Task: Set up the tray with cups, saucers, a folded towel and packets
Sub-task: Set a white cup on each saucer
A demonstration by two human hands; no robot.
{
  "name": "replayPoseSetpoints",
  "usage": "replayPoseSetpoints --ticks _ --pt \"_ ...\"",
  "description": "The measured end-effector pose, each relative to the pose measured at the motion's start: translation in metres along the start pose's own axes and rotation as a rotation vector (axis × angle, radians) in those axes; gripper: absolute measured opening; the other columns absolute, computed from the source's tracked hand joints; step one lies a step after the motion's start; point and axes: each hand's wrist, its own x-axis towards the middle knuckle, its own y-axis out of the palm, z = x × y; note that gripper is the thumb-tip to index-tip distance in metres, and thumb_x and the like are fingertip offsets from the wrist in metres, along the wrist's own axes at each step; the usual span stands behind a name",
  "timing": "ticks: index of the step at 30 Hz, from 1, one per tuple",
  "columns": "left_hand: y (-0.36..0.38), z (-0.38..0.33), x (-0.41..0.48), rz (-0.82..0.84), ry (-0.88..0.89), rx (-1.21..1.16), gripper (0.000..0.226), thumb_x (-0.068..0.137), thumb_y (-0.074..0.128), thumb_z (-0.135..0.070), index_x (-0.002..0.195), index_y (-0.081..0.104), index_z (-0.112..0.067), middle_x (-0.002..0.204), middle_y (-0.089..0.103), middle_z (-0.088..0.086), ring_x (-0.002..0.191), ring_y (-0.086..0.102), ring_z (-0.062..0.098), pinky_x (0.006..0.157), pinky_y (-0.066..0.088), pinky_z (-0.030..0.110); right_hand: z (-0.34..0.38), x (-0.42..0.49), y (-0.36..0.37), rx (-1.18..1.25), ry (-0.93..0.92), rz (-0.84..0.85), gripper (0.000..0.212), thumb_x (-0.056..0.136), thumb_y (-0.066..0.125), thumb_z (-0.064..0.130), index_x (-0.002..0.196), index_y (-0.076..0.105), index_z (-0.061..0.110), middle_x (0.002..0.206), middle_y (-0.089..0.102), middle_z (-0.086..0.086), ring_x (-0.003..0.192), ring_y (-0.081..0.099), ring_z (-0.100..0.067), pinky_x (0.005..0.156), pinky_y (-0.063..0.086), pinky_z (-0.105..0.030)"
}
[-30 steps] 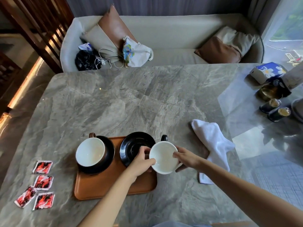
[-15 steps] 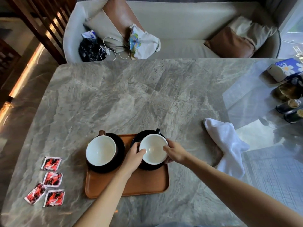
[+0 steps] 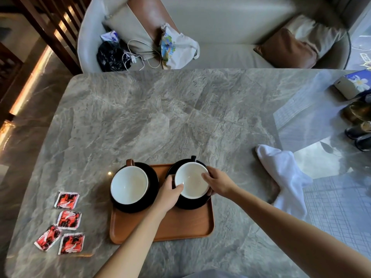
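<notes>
A brown tray (image 3: 180, 227) lies near the table's front edge. On its left a white-lined cup (image 3: 129, 184) with a brown handle sits on a black saucer (image 3: 153, 185). On its right a second cup (image 3: 190, 180) with a black handle rests on another black saucer (image 3: 190, 204). My left hand (image 3: 168, 195) grips this cup's left rim and my right hand (image 3: 218, 182) grips its right rim. A crumpled white towel (image 3: 285, 177) lies on the table to the right. Several red packets (image 3: 64, 221) lie left of the tray.
The grey marble table (image 3: 180, 121) stretches away behind the tray. A tissue box (image 3: 355, 83) and dark tins (image 3: 359, 135) stand at the right edge. A sofa (image 3: 220, 37) with cushions, bags and a cable sits beyond the table.
Both hands carried the second cup from beside the tray's right edge onto the black saucer, where it now rests. The camera view has shifted.
</notes>
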Motion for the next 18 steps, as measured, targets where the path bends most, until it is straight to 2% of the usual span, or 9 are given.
replayPoseSetpoints --ticks 4,11,14,18 --pt "0.0016 0.0007 -0.0016 -0.003 -0.003 -0.006 0.047 0.09 0.052 -0.031 0.135 0.038 -0.024 0.137 0.047 -0.001 0.125 0.047 0.021 0.104 0.043 0.045 -0.0006 0.0019 -0.001 -0.037 -0.011 -0.002 0.022 0.095 0.041 0.029 0.112 0.054 0.023 0.073 0.064 0.002 0.052 0.068 -0.018 0.052 0.058 -0.03" --pt "0.006 0.0022 -0.0042 -0.064 -0.011 -0.035 0.038 0.091 0.052 -0.029 0.128 0.045 -0.025 0.126 0.055 -0.001 0.115 0.054 0.02 0.1 0.046 0.044 0.0004 0.0024 0.0006 -0.037 -0.001 -0.006 0.025 0.095 0.043 0.029 0.116 0.053 0.021 0.073 0.067 -0.005 0.054 0.068 -0.019 0.051 0.058 -0.031" --pt "0.0078 0.0013 -0.0057 -0.082 -0.009 -0.033 0.034 0.091 0.051 -0.028 0.125 0.047 -0.023 0.124 0.057 0.001 0.112 0.056 0.021 0.098 0.048 0.045 0.0029 0.0007 0.0018 -0.022 0.01 -0.006 0.028 0.096 0.043 0.03 0.12 0.052 0.02 0.079 0.067 -0.006 0.06 0.07 -0.023 0.056 0.06 -0.036" --pt "0.0101 -0.0005 -0.0079 -0.094 -0.006 -0.017 0.04 0.093 0.049 -0.028 0.13 0.044 -0.017 0.129 0.055 0.005 0.117 0.054 0.025 0.098 0.047 0.046 0.0073 -0.0016 0.0013 -0.004 0.023 0.007 0.03 0.097 0.043 0.03 0.121 0.051 0.016 0.084 0.065 -0.005 0.058 0.067 -0.018 0.061 0.059 -0.04"
